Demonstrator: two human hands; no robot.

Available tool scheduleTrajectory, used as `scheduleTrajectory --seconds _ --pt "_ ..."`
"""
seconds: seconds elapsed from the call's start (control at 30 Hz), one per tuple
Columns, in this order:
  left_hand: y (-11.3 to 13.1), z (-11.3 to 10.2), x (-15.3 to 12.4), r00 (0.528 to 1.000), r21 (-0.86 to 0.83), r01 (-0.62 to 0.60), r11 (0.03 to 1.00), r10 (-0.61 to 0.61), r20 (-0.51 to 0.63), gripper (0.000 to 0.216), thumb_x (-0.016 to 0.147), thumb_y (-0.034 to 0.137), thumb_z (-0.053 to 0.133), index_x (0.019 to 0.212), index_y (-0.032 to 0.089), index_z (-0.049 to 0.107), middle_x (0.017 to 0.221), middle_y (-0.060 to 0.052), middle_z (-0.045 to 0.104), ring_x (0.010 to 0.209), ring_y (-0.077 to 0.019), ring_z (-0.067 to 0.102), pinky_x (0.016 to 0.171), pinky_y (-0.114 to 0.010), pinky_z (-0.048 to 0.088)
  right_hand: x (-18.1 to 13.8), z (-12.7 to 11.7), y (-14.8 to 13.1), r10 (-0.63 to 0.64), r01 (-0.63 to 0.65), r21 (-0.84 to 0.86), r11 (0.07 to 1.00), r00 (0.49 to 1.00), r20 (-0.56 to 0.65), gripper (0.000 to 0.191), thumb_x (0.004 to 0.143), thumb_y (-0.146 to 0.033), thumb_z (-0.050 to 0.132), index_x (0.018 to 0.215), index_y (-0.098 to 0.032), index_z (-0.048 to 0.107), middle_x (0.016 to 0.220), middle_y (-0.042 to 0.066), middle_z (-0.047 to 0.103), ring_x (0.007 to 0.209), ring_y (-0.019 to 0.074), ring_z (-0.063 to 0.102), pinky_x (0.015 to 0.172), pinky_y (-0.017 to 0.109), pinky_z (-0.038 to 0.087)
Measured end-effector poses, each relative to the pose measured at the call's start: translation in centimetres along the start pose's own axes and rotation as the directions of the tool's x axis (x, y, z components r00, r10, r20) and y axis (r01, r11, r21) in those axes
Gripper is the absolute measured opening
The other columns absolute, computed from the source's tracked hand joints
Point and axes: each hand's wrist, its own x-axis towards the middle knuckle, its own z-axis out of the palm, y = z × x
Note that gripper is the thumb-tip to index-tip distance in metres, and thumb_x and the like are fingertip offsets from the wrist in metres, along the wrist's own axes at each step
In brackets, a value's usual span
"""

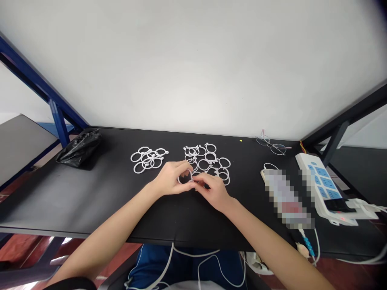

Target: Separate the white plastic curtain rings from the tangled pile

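Observation:
Over the black table, my left hand (169,179) is closed around a white curtain ring (191,174), its fingers and thumb curled about the hoop. My right hand (215,192) pinches at the ring's right side, where the small eyelet sits; its fingertips partly hide that spot. Just beyond my hands lies a loose spread of white curtain rings (211,157), some overlapping and some partly covered by my fingers. A smaller heap of similar rings (148,161) rests to the left of my left hand.
A crumpled black plastic bag (81,149) lies at the far left. Eyeglasses (278,149) sit at the back right. A phone (286,197) with a cable and a white-blue power strip (323,183) are on the right. White cables (171,257) hang at the front edge.

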Motion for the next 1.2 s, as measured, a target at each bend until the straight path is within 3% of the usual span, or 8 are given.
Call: scheduleTrajectory --seconds 0.2,0.4,0.57,0.8,0.97,1.2 --pt "0.02 0.36 -0.08 1.0 0.058 -0.013 0.998 0.014 -0.014 0.049 0.084 0.065 0.051 0.078 0.017 0.055 0.054 0.005 0.045 0.049 -0.0087 0.04 0.051 -0.023 0.034 0.2 -0.12 -0.25 0.022 -0.024 0.043 0.999 0.999 0.041 0.013 0.094 -0.03 0.054 0.091 -0.02 0.061 0.078 0.002 0.068 0.061 0.013 0.064 0.058 0.024 0.053" --pt "-0.38 0.25 -0.18 1.0 0.041 -0.011 0.999 0.011 -0.005 0.059 0.086 0.071 0.037 0.077 0.016 0.056 0.051 0.005 0.043 0.047 -0.0092 0.04 0.052 -0.023 0.034 0.04 0.04 -0.33 0.036 -0.039 0.062 0.997 0.998 0.053 0.013 0.095 -0.031 0.053 0.094 -0.021 0.06 0.082 0.003 0.067 0.059 0.0118 0.064 0.055 0.023 0.052" --pt "-0.05 0.16 -0.05 1.0 0.068 0.004 0.998 -0.004 0.0 0.058 0.078 0.074 0.049 0.078 0.017 0.056 0.053 0.005 0.044 0.048 -0.0085 0.038 0.051 -0.022 0.032 -0.06 0.07 -0.06 0.051 -0.052 0.041 0.998 0.998 0.034 0.011 0.094 -0.03 0.054 0.094 -0.021 0.06 0.081 0.002 0.067 0.06 0.0125 0.063 0.057 0.024 0.053" --pt "0.49 -0.03 0.15 0.99 0.075 0.123 0.99 -0.127 0.053 0.058 0.073 0.066 0.064 0.103 0.017 0.055 0.065 0.005 0.052 0.054 -0.0088 0.047 0.055 -0.02 0.038 0.03 -0.25 0.12 0.086 -0.087 0.033 0.996 0.996 0.007 0.01 0.095 -0.029 0.054 0.097 -0.021 0.06 0.083 0.002 0.067 0.06 0.0121 0.064 0.058 0.024 0.052" --pt "0.12 0.25 0.02 0.989 0.073 0.14 0.987 -0.144 0.047 0.042 0.083 0.057 0.059 0.092 0.017 0.055 0.064 0.005 0.048 0.053 -0.008 0.046 0.053 -0.019 0.036 0.04 -0.39 0.16 0.093 -0.098 0.072 0.993 0.994 0.062 0.012 0.097 -0.03 0.05 0.099 -0.021 0.058 0.081 0.001 0.066 0.059 0.0116 0.066 0.058 0.023 0.052" --pt "0.03 0.44 -0.06 0.989 0.058 0.145 0.988 -0.146 0.016 0.038 0.088 0.055 0.053 0.088 0.016 0.055 0.058 0.006 0.046 0.05 -0.0078 0.043 0.052 -0.019 0.036 0.25 -0.41 -0.38 0.092 -0.093 0.046 0.995 0.995 0.022 0.011 0.096 -0.028 0.051 0.099 -0.021 0.057 0.083 0.002 0.066 0.059 0.0114 0.063 0.058 0.024 0.05"
